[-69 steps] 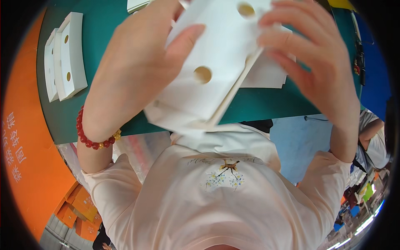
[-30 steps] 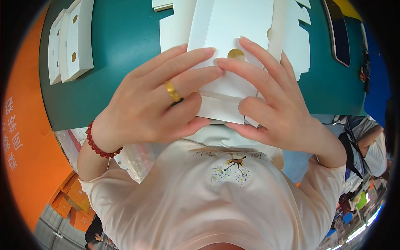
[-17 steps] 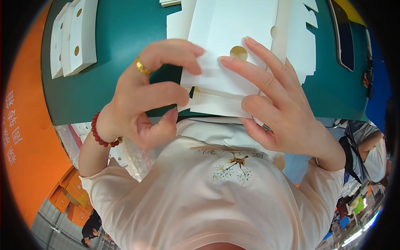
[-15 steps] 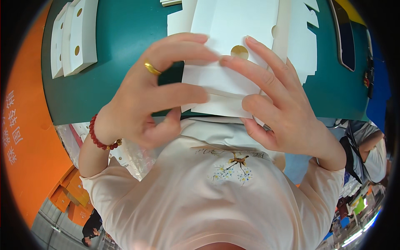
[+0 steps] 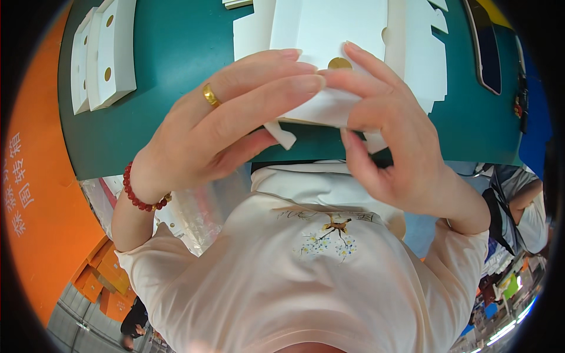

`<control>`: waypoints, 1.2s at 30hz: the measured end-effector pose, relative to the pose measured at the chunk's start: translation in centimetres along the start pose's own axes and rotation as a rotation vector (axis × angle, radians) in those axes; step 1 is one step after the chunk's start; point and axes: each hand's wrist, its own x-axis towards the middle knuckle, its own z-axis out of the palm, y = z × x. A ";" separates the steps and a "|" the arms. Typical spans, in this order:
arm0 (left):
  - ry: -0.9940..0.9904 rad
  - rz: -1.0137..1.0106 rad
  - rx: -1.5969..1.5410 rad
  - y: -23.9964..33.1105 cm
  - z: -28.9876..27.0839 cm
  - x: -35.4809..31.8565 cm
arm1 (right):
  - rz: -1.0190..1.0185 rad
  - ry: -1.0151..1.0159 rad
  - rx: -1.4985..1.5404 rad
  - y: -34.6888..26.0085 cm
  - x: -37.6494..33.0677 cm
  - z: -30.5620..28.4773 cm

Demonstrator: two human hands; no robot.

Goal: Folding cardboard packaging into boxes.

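A white cardboard box blank [image 5: 329, 29] lies in front of me, its near edge bent up between my hands. A round gold-brown spot [image 5: 339, 63] shows on its panel, partly behind fingers. My left hand [image 5: 235, 112], with a gold ring and a red bead bracelet, grips the left part of that edge, fingers on top and thumb below. A small white flap [image 5: 281, 135] sticks out beside its thumb. My right hand [image 5: 391, 117] pinches the right part of the edge, with its thumb at the near side. The fingertips of both hands meet over the panel.
Two white boxes [image 5: 115, 56] with round spots stand at the far left of the green table [image 5: 165, 65]. More flat white cardboard with notched edges [image 5: 426, 53] lies at the right. Beyond it lies a dark phone-like slab [image 5: 485, 53]. An orange panel [image 5: 35, 176] borders the left side.
The near edge of the blank has been folded upward, so green table shows below it. My left fingers have moved right and closed on the cardboard; my right thumb has moved up to the edge.
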 end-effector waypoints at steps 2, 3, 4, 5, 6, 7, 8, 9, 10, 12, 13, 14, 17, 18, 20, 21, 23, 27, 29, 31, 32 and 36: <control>0.039 0.017 -0.012 -0.1 0.1 0.3 | 0.003 -0.005 0.037 0.4 0.1 -0.1; 0.020 0.028 0.065 -0.1 0.1 0.6 | 0.015 -0.019 0.082 0.7 0.0 -0.1; 0.002 0.038 0.143 -0.1 0.1 0.8 | 0.027 -0.034 0.126 0.8 -0.1 -0.1; 0.004 0.041 0.144 -0.3 0.5 0.9 | 0.026 -0.034 0.123 0.9 -0.2 -0.1; 0.008 0.058 0.153 -0.6 0.7 1.2 | 0.025 -0.064 0.134 0.8 0.1 -0.5; 0.012 0.074 0.163 -0.7 1.0 1.4 | 0.024 -0.095 0.147 0.8 0.4 -1.0; 0.015 0.075 0.161 -0.7 1.3 1.6 | 0.025 -0.098 0.144 1.0 0.6 -1.7; 0.059 0.061 0.189 -0.6 1.8 1.4 | -0.030 -0.120 0.143 1.5 0.4 -2.1; 0.102 0.045 0.217 -0.5 2.2 1.3 | -0.087 -0.143 0.143 1.9 0.1 -2.6; 0.114 -0.012 0.213 0.1 2.8 1.4 | -0.089 -0.143 0.121 2.7 -1.1 -3.7; 0.127 -0.069 0.207 0.4 3.0 1.5 | -0.091 -0.143 0.099 2.9 -1.4 -4.0; 0.127 -0.071 0.206 0.7 3.2 1.6 | -0.090 -0.145 0.100 3.1 -1.4 -4.0; 0.108 -0.134 0.193 1.3 3.2 2.2 | -0.236 -0.145 0.023 3.2 -1.1 -3.8; 0.120 -0.158 0.179 1.5 3.2 2.2 | -0.246 -0.106 0.032 3.1 -0.9 -3.2; 0.129 -0.181 0.164 1.5 3.3 2.3 | -0.254 -0.063 0.042 3.0 -0.9 -2.7; 0.133 -0.179 0.162 1.5 3.3 2.4 | -0.229 -0.028 0.035 3.0 -0.9 -2.6; 0.138 -0.179 0.160 1.6 3.0 2.5 | -0.203 0.005 0.030 3.0 -1.0 -2.4; 0.116 -0.181 0.174 1.6 2.8 2.6 | -0.152 0.068 0.116 3.3 -1.2 -2.0; 0.129 -0.183 0.159 1.6 2.6 2.8 | -0.148 0.072 0.123 3.1 -0.9 -2.1; 0.132 -0.176 0.157 1.5 2.7 2.6 | -0.121 0.059 0.121 2.9 -0.9 -1.9; 0.131 -0.176 0.157 1.6 2.7 2.5 | -0.121 0.060 0.122 2.9 -1.0 -1.8; 0.136 -0.200 0.157 1.8 2.7 2.6 | -0.170 0.100 0.113 3.2 -1.4 -1.6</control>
